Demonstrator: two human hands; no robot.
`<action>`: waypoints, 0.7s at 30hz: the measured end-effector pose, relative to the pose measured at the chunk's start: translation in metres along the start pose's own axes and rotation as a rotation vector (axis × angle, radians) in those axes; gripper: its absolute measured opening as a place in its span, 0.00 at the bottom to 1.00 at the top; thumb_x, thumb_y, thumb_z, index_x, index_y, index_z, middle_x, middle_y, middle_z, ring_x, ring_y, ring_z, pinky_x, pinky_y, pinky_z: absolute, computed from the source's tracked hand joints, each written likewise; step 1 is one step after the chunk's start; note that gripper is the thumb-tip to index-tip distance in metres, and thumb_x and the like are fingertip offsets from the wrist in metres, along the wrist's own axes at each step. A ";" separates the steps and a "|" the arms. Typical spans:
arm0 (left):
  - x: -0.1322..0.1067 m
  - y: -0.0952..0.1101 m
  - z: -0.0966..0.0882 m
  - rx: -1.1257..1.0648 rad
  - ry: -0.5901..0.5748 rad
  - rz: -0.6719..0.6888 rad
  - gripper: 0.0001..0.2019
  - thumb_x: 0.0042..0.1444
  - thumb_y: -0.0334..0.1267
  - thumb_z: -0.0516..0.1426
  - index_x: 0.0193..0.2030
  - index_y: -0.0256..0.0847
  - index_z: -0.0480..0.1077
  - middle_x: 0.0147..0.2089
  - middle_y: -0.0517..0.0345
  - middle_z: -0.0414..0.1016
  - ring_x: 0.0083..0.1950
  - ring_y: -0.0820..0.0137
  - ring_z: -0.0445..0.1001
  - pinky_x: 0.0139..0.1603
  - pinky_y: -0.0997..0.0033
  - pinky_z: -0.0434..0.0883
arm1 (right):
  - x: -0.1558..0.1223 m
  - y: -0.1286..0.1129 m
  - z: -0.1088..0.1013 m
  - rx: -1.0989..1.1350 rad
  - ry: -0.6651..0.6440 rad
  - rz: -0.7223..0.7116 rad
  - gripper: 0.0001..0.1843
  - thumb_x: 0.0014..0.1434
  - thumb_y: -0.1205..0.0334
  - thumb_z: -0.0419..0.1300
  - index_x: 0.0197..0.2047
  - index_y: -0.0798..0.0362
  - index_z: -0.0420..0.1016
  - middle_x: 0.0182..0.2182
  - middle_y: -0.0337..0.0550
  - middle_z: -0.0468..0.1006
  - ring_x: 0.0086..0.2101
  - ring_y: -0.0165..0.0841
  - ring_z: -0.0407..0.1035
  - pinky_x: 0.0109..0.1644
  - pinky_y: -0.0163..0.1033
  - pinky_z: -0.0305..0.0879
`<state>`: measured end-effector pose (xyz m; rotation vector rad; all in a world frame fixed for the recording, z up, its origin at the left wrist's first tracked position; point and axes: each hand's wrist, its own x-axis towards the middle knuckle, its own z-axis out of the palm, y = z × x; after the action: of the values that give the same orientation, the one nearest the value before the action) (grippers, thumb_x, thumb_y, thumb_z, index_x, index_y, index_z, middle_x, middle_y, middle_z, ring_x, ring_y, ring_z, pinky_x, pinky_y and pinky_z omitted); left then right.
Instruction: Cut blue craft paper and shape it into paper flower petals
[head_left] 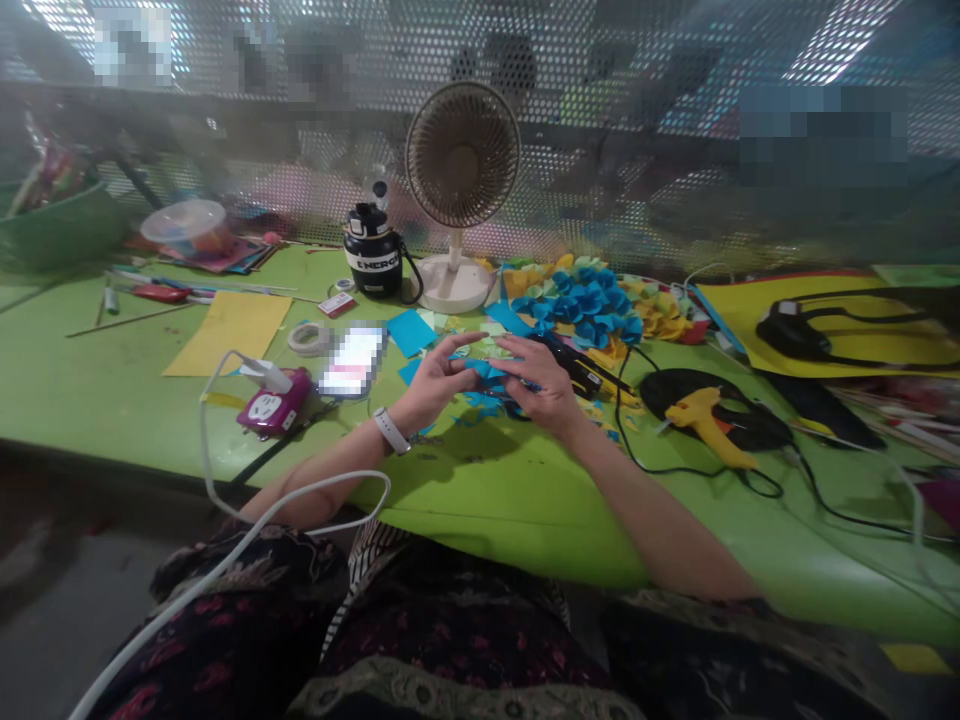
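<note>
Above the green table (450, 500), my left hand (441, 382) and my right hand (541, 386) meet with their fingertips close together. Between them is a small piece of blue paper (489, 372), pinched by the thumbs and fingers of both hands and partly hidden by them. Blue and yellow paper scraps (484, 402) lie beneath the hands. A flat blue paper square (410, 332) rests to the left of my fingers. Behind my right hand is a heap of folded blue paper petals (592, 305), with yellow and pale green ones around it.
A fan (463, 155) and a black jug (373, 262) stand behind. To the left are a phone (352, 360), a tape roll (307, 339), yellow paper (229, 335) and a purple power socket (274, 403) with a white cable. A yellow glue gun (709, 425) lies right, its cord looping nearby.
</note>
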<state>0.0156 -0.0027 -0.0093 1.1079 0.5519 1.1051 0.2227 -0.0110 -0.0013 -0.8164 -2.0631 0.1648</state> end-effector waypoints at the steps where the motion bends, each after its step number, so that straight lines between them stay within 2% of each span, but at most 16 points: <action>1: 0.000 0.000 0.001 0.000 0.008 -0.007 0.36 0.48 0.38 0.70 0.64 0.38 0.64 0.27 0.67 0.75 0.28 0.77 0.73 0.41 0.68 0.77 | 0.000 0.001 0.000 -0.027 -0.007 -0.016 0.16 0.67 0.57 0.55 0.52 0.44 0.82 0.58 0.46 0.78 0.61 0.43 0.68 0.65 0.58 0.65; 6: -0.001 0.005 0.006 -0.016 0.077 -0.034 0.35 0.48 0.35 0.69 0.63 0.38 0.65 0.22 0.74 0.67 0.26 0.78 0.71 0.44 0.65 0.78 | -0.004 0.003 0.003 -0.295 -0.069 -0.088 0.19 0.66 0.55 0.56 0.58 0.46 0.78 0.64 0.48 0.72 0.65 0.46 0.63 0.66 0.58 0.63; 9: -0.002 0.006 0.008 -0.035 0.158 -0.071 0.35 0.46 0.34 0.70 0.62 0.38 0.66 0.21 0.76 0.63 0.25 0.79 0.70 0.43 0.65 0.78 | -0.007 0.000 0.007 -0.440 -0.151 -0.150 0.26 0.67 0.53 0.57 0.66 0.50 0.71 0.67 0.51 0.68 0.67 0.47 0.59 0.69 0.58 0.59; 14: -0.003 0.007 0.010 -0.075 0.252 -0.120 0.36 0.46 0.33 0.70 0.63 0.37 0.64 0.24 0.72 0.69 0.29 0.75 0.76 0.45 0.64 0.77 | -0.011 -0.005 0.016 -0.531 -0.223 -0.213 0.33 0.69 0.54 0.54 0.73 0.54 0.57 0.69 0.52 0.63 0.69 0.46 0.54 0.73 0.60 0.50; 21: -0.001 0.010 0.011 -0.092 0.314 -0.128 0.31 0.50 0.27 0.66 0.61 0.37 0.64 0.26 0.68 0.73 0.29 0.76 0.76 0.44 0.67 0.77 | -0.014 -0.002 0.025 -0.535 -0.258 -0.225 0.37 0.69 0.54 0.52 0.75 0.61 0.50 0.69 0.59 0.62 0.70 0.47 0.53 0.73 0.64 0.46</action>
<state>0.0201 -0.0074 0.0037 0.8116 0.7991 1.1874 0.2077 -0.0165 -0.0251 -0.9014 -2.4690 -0.4471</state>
